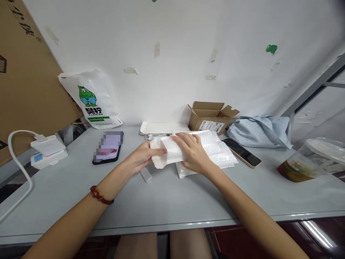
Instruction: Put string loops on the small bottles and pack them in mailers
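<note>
A white packet (172,151) with an open-looking left end is held above the grey table. My left hand (142,157) grips that end, the thumb pressed on its face and the fingers beneath. My right hand (194,153) is curled over the packet's right part, fingers on top. Under and to the right lies shiny white bubble-lined wrapping (223,155); where the packet ends and the wrapping begins is hidden by my right hand. A small translucent piece (146,175) lies on the table below my left hand. What the packet contains cannot be seen.
Behind stand a white box lid or tray (164,127), a coiled white cable (150,136) and an open cardboard box (207,117). A phone (109,147) lies left, another phone (242,152) right, near a blue cloth bundle (261,131) and a drink cup (299,167). White chargers (50,151) sit far left.
</note>
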Demonstrator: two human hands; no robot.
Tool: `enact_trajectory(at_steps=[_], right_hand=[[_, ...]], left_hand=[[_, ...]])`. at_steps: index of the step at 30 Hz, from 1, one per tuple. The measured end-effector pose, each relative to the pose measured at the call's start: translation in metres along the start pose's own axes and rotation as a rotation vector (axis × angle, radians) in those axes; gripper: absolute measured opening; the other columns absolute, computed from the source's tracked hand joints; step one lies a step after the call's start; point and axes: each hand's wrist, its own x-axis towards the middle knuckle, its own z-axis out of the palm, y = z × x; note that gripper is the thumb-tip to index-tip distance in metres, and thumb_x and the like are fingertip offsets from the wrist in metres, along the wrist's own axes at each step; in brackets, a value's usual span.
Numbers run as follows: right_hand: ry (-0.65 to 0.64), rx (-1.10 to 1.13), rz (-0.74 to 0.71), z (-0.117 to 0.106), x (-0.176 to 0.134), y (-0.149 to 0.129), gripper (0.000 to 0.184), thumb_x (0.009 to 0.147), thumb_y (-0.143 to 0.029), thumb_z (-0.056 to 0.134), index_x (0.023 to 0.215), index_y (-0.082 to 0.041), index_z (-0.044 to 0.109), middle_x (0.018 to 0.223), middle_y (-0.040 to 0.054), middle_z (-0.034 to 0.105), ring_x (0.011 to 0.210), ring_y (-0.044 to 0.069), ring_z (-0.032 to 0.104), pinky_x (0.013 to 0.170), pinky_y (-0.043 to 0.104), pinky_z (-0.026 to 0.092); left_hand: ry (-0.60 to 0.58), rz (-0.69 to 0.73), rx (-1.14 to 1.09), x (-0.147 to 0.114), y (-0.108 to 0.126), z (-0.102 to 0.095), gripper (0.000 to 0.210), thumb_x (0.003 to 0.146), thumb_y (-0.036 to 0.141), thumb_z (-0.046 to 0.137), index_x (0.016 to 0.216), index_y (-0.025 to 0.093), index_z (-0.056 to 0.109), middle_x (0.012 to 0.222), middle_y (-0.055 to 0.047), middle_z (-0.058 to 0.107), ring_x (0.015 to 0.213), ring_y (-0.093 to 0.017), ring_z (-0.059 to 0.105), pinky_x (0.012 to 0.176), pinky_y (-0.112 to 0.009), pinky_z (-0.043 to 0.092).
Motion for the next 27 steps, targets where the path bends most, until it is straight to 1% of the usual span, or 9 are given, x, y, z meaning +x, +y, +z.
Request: enact_trajectory(at_steps=[3, 5, 8, 12, 15, 17, 21, 24, 27], right_hand=[[0.003, 0.046, 0.024, -0.003, 0.0, 0.005, 0.067, 0.068, -0.013, 0.051, 0.134, -0.014, 0.039, 0.131, 0.0187, 0.047, 0.121, 0.031, 0.041, 0.095, 0.048, 0.03], [-0.009, 0.064, 0.01, -0.003, 0.0, 0.006, 0.068, 0.067, -0.013, 0.051, 0.134, -0.015, 0.04, 0.13, 0.0181, 0.048, 0.121, 0.031, 0.042, 0.095, 0.048, 0.03], [-0.037, 0.07, -0.021, -0.001, 0.0, 0.005, 0.067, 0.066, -0.013, 0.051, 0.132, -0.016, 0.042, 0.131, 0.0181, 0.048, 0.121, 0.031, 0.041, 0.094, 0.048, 0.031], [-0.066, 0.03, -0.066, 0.002, 0.001, -0.002, 0.067, 0.064, -0.011, 0.05, 0.131, -0.015, 0.044, 0.133, 0.0198, 0.046, 0.124, 0.032, 0.039, 0.094, 0.05, 0.031], [-0.098, -0.002, -0.102, 0.002, 0.001, -0.007, 0.069, 0.063, -0.011, 0.051, 0.132, -0.013, 0.043, 0.136, 0.021, 0.043, 0.126, 0.033, 0.037, 0.096, 0.052, 0.029], [-0.106, -0.02, -0.112, 0.001, 0.0, -0.009, 0.069, 0.065, -0.011, 0.051, 0.133, -0.013, 0.042, 0.139, 0.0215, 0.041, 0.128, 0.032, 0.035, 0.097, 0.054, 0.028], [-0.082, -0.059, -0.09, 0.0, -0.001, -0.004, 0.066, 0.071, -0.012, 0.05, 0.136, -0.012, 0.039, 0.144, 0.0218, 0.036, 0.133, 0.032, 0.031, 0.1, 0.055, 0.027], [-0.073, -0.073, -0.08, 0.0, -0.001, -0.001, 0.065, 0.073, -0.013, 0.05, 0.137, -0.012, 0.037, 0.145, 0.0223, 0.035, 0.135, 0.032, 0.028, 0.101, 0.055, 0.027], [-0.075, -0.066, -0.097, 0.001, -0.002, -0.005, 0.061, 0.076, -0.014, 0.049, 0.136, -0.012, 0.039, 0.143, 0.022, 0.037, 0.134, 0.032, 0.03, 0.1, 0.056, 0.027]], left_hand=[[-0.049, -0.032, -0.03, -0.001, 0.005, -0.003, 0.037, 0.053, 0.017, 0.082, 0.087, 0.015, 0.07, 0.091, -0.007, 0.071, 0.086, -0.02, 0.064, 0.077, -0.029, 0.05], [-0.021, -0.031, -0.007, 0.0, 0.004, -0.001, 0.032, 0.052, 0.017, 0.082, 0.082, 0.014, 0.071, 0.086, -0.007, 0.071, 0.081, -0.02, 0.064, 0.073, -0.028, 0.05], [0.047, -0.01, 0.054, 0.002, -0.002, 0.003, 0.029, 0.053, 0.018, 0.08, 0.081, 0.015, 0.071, 0.078, -0.004, 0.07, 0.072, -0.018, 0.063, 0.063, -0.026, 0.048], [0.125, 0.046, 0.106, 0.006, -0.012, 0.008, 0.023, 0.057, 0.018, 0.075, 0.079, 0.015, 0.07, 0.073, -0.003, 0.069, 0.067, -0.017, 0.062, 0.059, -0.024, 0.046], [0.129, 0.06, 0.117, 0.005, -0.014, 0.011, 0.018, 0.059, 0.02, 0.074, 0.075, 0.015, 0.069, 0.068, -0.002, 0.068, 0.062, -0.016, 0.06, 0.054, -0.024, 0.044], [0.093, 0.054, 0.111, 0.003, -0.012, 0.011, 0.02, 0.06, 0.022, 0.074, 0.078, 0.015, 0.069, 0.069, -0.003, 0.068, 0.061, -0.016, 0.06, 0.054, -0.024, 0.044], [0.047, 0.042, 0.051, -0.001, -0.004, 0.007, 0.034, 0.061, 0.025, 0.076, 0.093, 0.017, 0.069, 0.081, -0.004, 0.071, 0.072, -0.019, 0.064, 0.063, -0.027, 0.047], [0.074, 0.05, 0.036, 0.0, -0.003, 0.006, 0.037, 0.062, 0.031, 0.077, 0.094, 0.016, 0.068, 0.084, -0.005, 0.071, 0.077, -0.02, 0.064, 0.065, -0.027, 0.046], [0.137, 0.058, 0.051, 0.002, -0.007, 0.009, 0.035, 0.06, 0.033, 0.078, 0.087, 0.014, 0.069, 0.077, -0.005, 0.07, 0.073, -0.02, 0.064, 0.064, -0.027, 0.046]])
